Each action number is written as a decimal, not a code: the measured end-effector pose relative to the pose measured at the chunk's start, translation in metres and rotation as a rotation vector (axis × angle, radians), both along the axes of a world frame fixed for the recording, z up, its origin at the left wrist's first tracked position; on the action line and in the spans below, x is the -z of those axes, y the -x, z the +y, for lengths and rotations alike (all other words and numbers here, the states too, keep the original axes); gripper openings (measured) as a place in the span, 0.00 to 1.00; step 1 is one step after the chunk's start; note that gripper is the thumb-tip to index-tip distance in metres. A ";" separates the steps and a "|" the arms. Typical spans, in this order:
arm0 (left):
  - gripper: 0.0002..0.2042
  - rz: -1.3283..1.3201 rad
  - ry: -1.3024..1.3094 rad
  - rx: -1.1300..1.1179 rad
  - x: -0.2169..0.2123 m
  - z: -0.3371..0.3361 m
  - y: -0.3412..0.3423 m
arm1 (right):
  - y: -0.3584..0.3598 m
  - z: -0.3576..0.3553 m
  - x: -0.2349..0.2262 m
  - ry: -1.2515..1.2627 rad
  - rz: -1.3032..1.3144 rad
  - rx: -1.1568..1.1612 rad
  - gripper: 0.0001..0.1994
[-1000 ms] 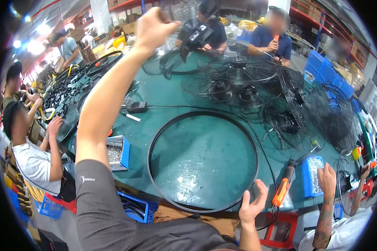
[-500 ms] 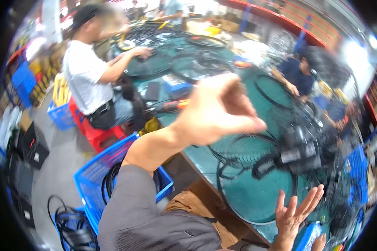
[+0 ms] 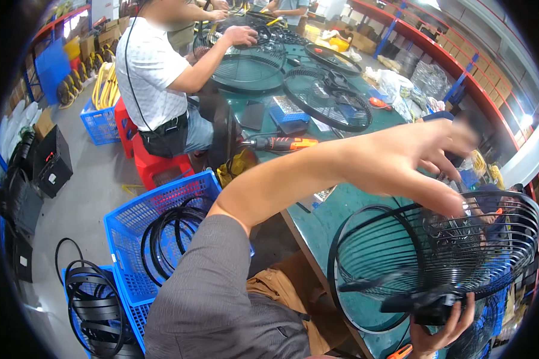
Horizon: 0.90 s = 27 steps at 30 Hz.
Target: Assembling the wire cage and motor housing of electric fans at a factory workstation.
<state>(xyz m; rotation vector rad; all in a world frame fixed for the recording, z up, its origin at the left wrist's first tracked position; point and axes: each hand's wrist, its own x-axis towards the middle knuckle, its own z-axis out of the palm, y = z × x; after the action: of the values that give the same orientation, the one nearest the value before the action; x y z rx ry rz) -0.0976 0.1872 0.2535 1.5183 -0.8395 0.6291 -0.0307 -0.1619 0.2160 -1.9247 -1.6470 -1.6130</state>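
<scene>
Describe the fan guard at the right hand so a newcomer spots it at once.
Go to the near end of the long green worktable. There, the person's right hand grips a boxy black part at the lower edge of a tilted, bowl-shaped black wire fan guard. Unlike the round black wire guards lying farther up the table, this one is handheld.

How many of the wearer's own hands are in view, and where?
2: left hand near the black wire fan guard, contact unclear; right hand at lower right, gripping the black motor housing. Some fingers are partly hidden.
</scene>
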 end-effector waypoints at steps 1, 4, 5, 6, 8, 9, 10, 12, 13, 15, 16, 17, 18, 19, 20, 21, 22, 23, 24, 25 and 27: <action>0.55 0.012 0.089 0.044 0.017 0.008 -0.001 | -0.001 0.003 -0.004 -0.088 0.025 0.012 0.40; 0.70 0.197 0.157 0.197 0.083 -0.005 0.003 | -0.008 0.002 -0.001 -0.313 0.203 -0.077 0.42; 0.70 0.204 0.117 0.287 0.103 -0.020 0.002 | -0.016 0.000 0.005 -0.395 0.255 -0.110 0.43; 0.70 0.144 0.022 0.255 0.121 -0.035 0.004 | -0.024 -0.006 0.012 -0.388 0.249 -0.110 0.43; 0.71 -0.125 0.056 0.342 0.140 -0.077 0.003 | -0.038 -0.026 0.026 -0.554 0.873 -0.074 0.44; 0.71 0.039 0.096 0.427 0.148 -0.090 0.010 | -0.053 -0.035 0.030 -0.520 1.025 -0.206 0.37; 0.66 -0.170 -0.051 0.345 0.149 -0.099 0.010 | -0.063 -0.044 0.036 -0.571 1.166 -0.263 0.39; 0.55 -0.169 -0.082 0.332 0.148 -0.124 0.019 | -0.079 -0.062 0.041 -0.606 1.312 -0.109 0.38; 0.55 -0.124 -0.018 0.351 0.145 -0.135 0.024 | -0.082 -0.065 0.050 -0.703 1.413 -0.158 0.38; 0.57 -0.145 0.021 0.330 0.142 -0.151 0.034 | -0.080 -0.066 0.061 -0.570 1.507 -0.350 0.36; 0.46 -0.216 0.075 0.164 0.143 -0.160 0.043 | -0.076 -0.063 0.066 -0.489 1.568 -0.511 0.35; 0.47 -0.226 0.092 0.105 0.142 -0.168 0.047 | -0.074 -0.057 0.068 -0.519 1.523 -0.382 0.35; 0.47 -0.212 0.109 0.119 0.144 -0.170 0.048 | -0.069 -0.051 0.069 -0.546 1.532 -0.317 0.35; 0.48 -0.191 0.127 0.161 0.144 -0.171 0.049 | -0.065 -0.045 0.068 -0.545 1.493 -0.278 0.36; 0.49 -0.164 0.146 0.234 0.146 -0.168 0.047 | -0.061 -0.039 0.065 -0.539 1.451 -0.243 0.36; 0.51 -0.132 0.165 0.319 0.147 -0.160 0.044 | -0.054 -0.035 0.061 -0.571 1.392 -0.097 0.43; 0.52 -0.091 0.195 0.420 0.147 -0.148 0.041 | -0.048 -0.031 0.054 -0.570 1.393 -0.094 0.43; 0.54 -0.032 0.234 0.540 0.147 -0.134 0.035 | -0.040 -0.029 0.046 -0.429 1.323 -0.117 0.48; 0.56 -0.035 0.235 0.686 0.146 -0.120 0.032 | -0.033 -0.026 0.038 -0.290 1.254 -0.139 0.53; 0.58 0.109 0.361 0.803 0.145 -0.104 0.029 | -0.025 -0.023 0.027 -0.207 1.266 -0.083 0.61; 0.63 0.267 0.560 1.041 0.143 -0.082 0.028 | -0.013 -0.012 0.008 -0.015 0.742 0.055 0.55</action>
<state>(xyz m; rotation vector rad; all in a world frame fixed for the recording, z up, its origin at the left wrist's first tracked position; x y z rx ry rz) -0.1253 0.1051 0.1105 0.4997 -0.9945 -0.1235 -0.0173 -0.1738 0.2081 -2.1859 -1.2594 -0.7424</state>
